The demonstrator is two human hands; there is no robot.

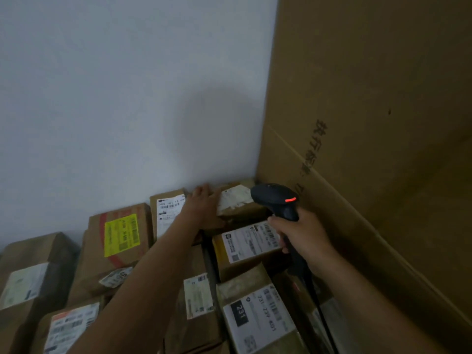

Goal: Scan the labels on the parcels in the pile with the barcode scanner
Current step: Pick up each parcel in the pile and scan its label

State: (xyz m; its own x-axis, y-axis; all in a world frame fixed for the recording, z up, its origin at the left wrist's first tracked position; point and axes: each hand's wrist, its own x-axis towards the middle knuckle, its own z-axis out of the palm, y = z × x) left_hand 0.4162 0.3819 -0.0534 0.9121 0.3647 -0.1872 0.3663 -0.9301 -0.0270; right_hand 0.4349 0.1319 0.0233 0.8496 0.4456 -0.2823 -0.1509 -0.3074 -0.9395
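The pile of parcels (122, 251) is packed tight against a white wall (102, 98), brown boxes with their labels facing up. The left hand (203, 204) reaches to the far row at twelve o'clock. Its fingers lie flat and loose on the box tops, grasping nothing, just beside a torn white label (236, 199). I cannot tell which of the two back boxes it bears on. The right hand (304, 238), at two o'clock of the pile, is clenched round the handle of the black scanner (277, 198). The scanner's head shows a lit red light and hangs right by the torn label. A yellow label (122, 236) shows at ten o'clock. A tall cardboard sheet (370, 98) leans up at three o'clock.
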